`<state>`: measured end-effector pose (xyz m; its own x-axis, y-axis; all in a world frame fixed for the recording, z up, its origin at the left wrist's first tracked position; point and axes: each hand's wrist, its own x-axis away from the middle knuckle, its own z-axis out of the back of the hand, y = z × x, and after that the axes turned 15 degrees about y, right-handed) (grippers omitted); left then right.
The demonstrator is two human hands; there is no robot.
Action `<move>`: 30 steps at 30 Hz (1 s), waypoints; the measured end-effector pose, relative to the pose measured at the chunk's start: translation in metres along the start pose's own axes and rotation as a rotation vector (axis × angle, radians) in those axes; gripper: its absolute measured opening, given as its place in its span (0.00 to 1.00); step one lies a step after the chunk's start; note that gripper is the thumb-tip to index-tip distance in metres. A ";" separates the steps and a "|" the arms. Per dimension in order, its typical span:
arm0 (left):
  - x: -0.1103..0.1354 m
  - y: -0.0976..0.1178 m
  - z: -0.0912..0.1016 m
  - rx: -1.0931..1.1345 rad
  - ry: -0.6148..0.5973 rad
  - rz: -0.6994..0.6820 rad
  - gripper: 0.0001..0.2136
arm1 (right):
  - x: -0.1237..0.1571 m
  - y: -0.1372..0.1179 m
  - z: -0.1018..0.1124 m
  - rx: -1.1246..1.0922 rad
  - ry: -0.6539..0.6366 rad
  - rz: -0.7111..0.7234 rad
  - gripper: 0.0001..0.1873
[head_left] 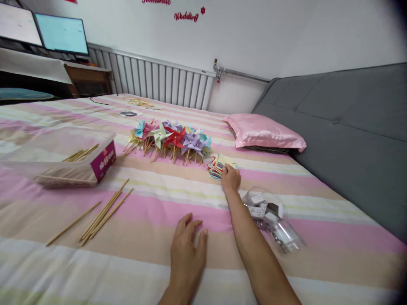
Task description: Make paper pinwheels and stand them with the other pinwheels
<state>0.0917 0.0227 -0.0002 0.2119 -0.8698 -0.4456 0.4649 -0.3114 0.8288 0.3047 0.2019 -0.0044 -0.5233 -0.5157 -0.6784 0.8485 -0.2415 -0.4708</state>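
My right hand (230,178) reaches forward across the striped bed sheet (149,199) and touches a small stack of coloured paper squares (219,164); its fingers curl onto the stack's near edge. My left hand (187,248) lies flat on the sheet near me, fingers spread, holding nothing. Beyond the paper lies a row of finished paper pinwheels (171,140) on wooden sticks, in blue, pink, green, red and purple. Several loose wooden sticks (101,214) lie on the sheet to the left.
A clear plastic box (57,156) with a magenta label holds more sticks at left. A clear bag of small parts (270,216) lies by my right forearm. A pink pillow (263,132), grey headboard (349,127), radiator and monitors stand around.
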 end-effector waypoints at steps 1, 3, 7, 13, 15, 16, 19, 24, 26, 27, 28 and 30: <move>0.000 0.000 0.000 -0.005 -0.002 0.000 0.12 | -0.001 0.001 0.000 0.007 -0.002 -0.008 0.19; 0.000 0.001 0.000 -0.010 -0.004 0.000 0.12 | -0.002 0.001 0.000 0.022 -0.006 -0.023 0.18; -0.001 0.001 0.000 0.000 0.006 -0.007 0.11 | -0.002 0.002 0.000 0.069 -0.009 -0.059 0.18; -0.001 0.002 0.000 -0.025 0.014 -0.027 0.11 | 0.000 -0.001 -0.002 0.126 0.006 -0.124 0.17; -0.001 0.001 0.000 -0.022 0.005 -0.030 0.11 | 0.001 -0.002 -0.002 0.122 0.024 -0.138 0.16; -0.001 0.000 0.000 -0.021 -0.001 -0.030 0.11 | 0.001 -0.002 -0.002 0.117 0.040 -0.146 0.16; 0.000 -0.002 0.000 -0.009 -0.007 -0.028 0.11 | 0.002 -0.003 -0.001 0.092 0.119 -0.176 0.17; 0.000 -0.001 0.000 -0.001 0.002 -0.008 0.11 | 0.002 -0.010 0.010 0.017 0.303 -0.182 0.18; 0.000 -0.001 0.000 -0.003 0.004 -0.011 0.11 | 0.001 -0.014 0.016 -0.012 0.354 -0.170 0.19; 0.000 0.000 0.000 -0.004 0.002 -0.014 0.11 | 0.001 -0.015 0.019 -0.020 0.374 -0.168 0.19; 0.000 0.000 0.000 -0.005 0.002 -0.015 0.11 | 0.000 -0.017 0.021 -0.024 0.390 -0.169 0.19; 0.001 -0.001 0.001 -0.009 0.000 -0.012 0.11 | 0.000 -0.018 0.024 -0.021 0.414 -0.184 0.19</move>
<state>0.0908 0.0222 -0.0008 0.2059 -0.8660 -0.4556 0.4749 -0.3187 0.8203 0.2912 0.1866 0.0182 -0.6567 -0.0924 -0.7485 0.7386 -0.2795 -0.6135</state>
